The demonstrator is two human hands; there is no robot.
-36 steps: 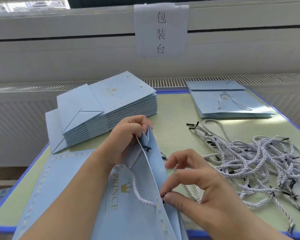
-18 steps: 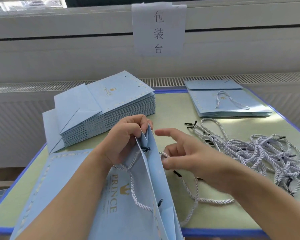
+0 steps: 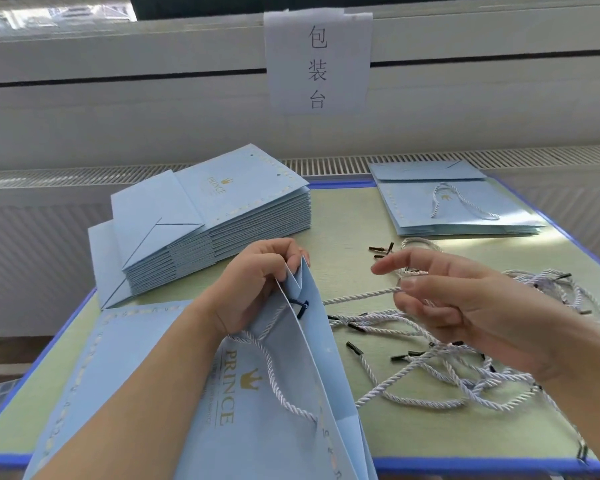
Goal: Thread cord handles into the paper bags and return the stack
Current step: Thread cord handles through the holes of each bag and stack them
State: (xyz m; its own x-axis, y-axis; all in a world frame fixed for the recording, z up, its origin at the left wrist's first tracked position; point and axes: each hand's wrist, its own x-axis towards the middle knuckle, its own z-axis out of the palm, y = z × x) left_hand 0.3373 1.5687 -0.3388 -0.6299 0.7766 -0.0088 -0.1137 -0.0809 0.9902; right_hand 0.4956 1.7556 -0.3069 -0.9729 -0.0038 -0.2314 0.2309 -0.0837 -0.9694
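Observation:
My left hand [image 3: 257, 278] grips the top edge of a light blue paper bag [image 3: 281, 410] printed PRINCE, held up on its side at the table's front. One white cord handle [image 3: 274, 382] hangs in a loop on the bag's face, its black tip [image 3: 300, 306] through a hole near the top. My right hand [image 3: 465, 306] is right of the bag and pinches a second white cord [image 3: 361, 296] between thumb and fingers, index finger stretched out. The cord runs from that hand toward the bag.
A thick stack of flat blue bags [image 3: 215, 223] lies at the back left; a low pile with a cord handle [image 3: 458, 206] at the back right. Loose white cords [image 3: 465, 375] with black tips sprawl on the green table [image 3: 343, 220]. Another flat bag [image 3: 118, 358] lies front left.
My right hand left the bag's lower edge, moved up and right, and lifted a cord off the table. My left hand and the bag stayed put.

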